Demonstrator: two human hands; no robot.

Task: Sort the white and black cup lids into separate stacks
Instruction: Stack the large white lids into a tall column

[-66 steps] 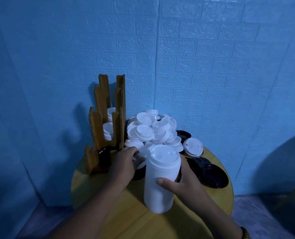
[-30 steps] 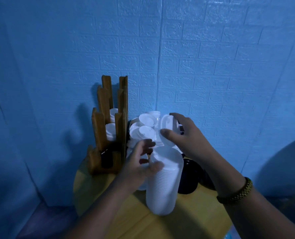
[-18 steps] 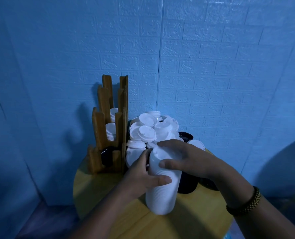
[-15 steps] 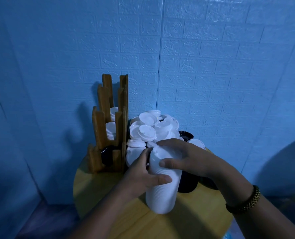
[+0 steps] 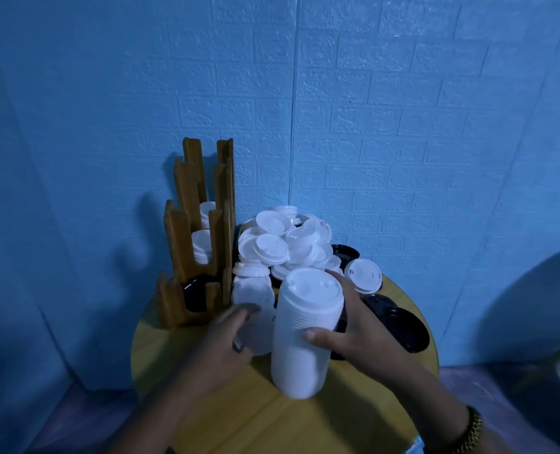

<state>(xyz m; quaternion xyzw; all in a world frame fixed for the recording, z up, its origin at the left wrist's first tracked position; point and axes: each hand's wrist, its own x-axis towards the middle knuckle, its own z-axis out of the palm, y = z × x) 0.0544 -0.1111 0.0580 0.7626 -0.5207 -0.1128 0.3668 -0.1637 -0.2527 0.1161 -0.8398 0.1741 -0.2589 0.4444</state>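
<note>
- mid-sort: steadying tall white lid stack (image 5: 304, 339) standing on desk (image 5: 304, 427), right grip (image 5: 367, 335) curled round it.
- reaching left grip (image 5: 223, 339) to loose white lid (image 5: 254, 294); blurred, cannot tell hold.
- next, likely: capping stack squarely.

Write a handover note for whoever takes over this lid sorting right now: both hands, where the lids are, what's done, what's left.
Right hand grips the tall white stack, upright on the table.
Left hand is open, fingers reaching to white lids lying beside that stack.
The loose white pile sits behind; black lids lie to the right.
The rack holds some of both colours.
Done: one tall white stack.
Left: the white pile, then the black lids.
</note>
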